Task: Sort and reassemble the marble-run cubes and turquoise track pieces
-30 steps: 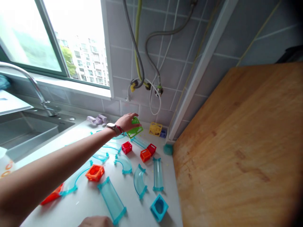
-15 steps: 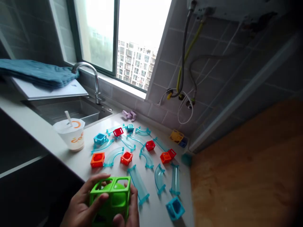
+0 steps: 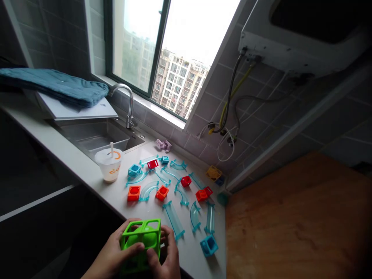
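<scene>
Both hands grip a bright green open-frame cube block (image 3: 141, 242) at the bottom of the view, near the counter's front edge. My left hand (image 3: 112, 254) wraps its left side, thumb across the front. My right hand (image 3: 165, 259) clasps its right side, fingers curled over the front face. Beyond it, clear teal track pieces (image 3: 173, 220) and red, orange and blue cube blocks lie spread on the white counter (image 3: 95, 176). A blue cube (image 3: 208, 245) sits nearest on the right, an orange one (image 3: 134, 192) further back on the left.
A lidded paper cup with a straw (image 3: 110, 165) stands by the sink (image 3: 95, 135) and tap (image 3: 128, 104). A blue cloth (image 3: 58, 87) lies on a white board at the left. A wooden board (image 3: 296, 221) fills the right. Hoses hang on the tiled wall.
My left hand took the green block from the far wall side and brought it to the counter's front edge, where both hands now hold it. The camera has pulled back and lifted.
</scene>
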`<move>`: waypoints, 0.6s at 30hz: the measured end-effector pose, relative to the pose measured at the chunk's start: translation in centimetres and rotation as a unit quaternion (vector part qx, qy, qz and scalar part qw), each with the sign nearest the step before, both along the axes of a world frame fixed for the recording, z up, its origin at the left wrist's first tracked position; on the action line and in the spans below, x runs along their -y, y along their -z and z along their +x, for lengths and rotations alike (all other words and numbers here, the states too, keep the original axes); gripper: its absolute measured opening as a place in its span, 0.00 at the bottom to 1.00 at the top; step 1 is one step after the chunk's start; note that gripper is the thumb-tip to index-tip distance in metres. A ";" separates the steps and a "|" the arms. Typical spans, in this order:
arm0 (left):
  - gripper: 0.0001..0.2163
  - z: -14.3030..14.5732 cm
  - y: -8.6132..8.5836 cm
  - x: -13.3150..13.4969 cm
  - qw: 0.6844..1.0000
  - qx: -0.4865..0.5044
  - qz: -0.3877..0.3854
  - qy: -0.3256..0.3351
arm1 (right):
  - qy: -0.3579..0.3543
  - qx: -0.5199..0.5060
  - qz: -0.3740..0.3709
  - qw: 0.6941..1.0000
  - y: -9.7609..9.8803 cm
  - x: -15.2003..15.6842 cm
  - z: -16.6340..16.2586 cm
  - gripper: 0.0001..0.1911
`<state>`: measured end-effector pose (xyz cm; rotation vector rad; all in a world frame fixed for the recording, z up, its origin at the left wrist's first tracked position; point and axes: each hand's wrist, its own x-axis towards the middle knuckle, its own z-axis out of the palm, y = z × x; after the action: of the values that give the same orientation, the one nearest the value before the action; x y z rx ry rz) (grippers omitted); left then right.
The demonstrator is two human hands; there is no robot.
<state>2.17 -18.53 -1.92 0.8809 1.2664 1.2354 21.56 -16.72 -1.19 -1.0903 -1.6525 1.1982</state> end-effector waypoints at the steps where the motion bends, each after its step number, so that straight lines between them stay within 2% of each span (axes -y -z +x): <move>1: 0.30 -0.5 -0.8 0.2 1.000 -0.028 0.009 0.011 | 0.003 0.010 0.010 1.000 -0.5 0.0 0.1 0.35; 3: 0.29 -1.3 -2.2 0.4 0.996 -0.075 0.024 0.044 | -0.014 0.019 0.018 1.000 -1.5 -0.1 0.3 0.33; 6: 0.31 -2.1 -3.9 0.5 0.990 -0.091 0.035 0.100 | -0.064 0.020 0.021 0.998 -3.3 -0.1 0.8 0.31; 10: 0.34 -2.2 -4.7 0.2 0.987 -0.094 0.038 0.123 | -0.091 0.035 0.014 0.995 -5.2 0.1 1.5 0.30; 13: 0.35 -1.8 -4.4 0.1 0.987 -0.078 0.032 0.140 | -0.074 0.055 0.025 0.995 -5.2 0.2 2.0 0.31; 18: 0.36 -1.8 -3.7 -0.2 0.983 -0.117 0.037 0.135 | -0.015 0.086 0.106 0.991 -3.4 -0.2 2.6 0.30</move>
<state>0.41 -18.37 1.75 1.2373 1.2405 0.9902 24.13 -16.48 2.25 -1.0598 -1.8862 0.9431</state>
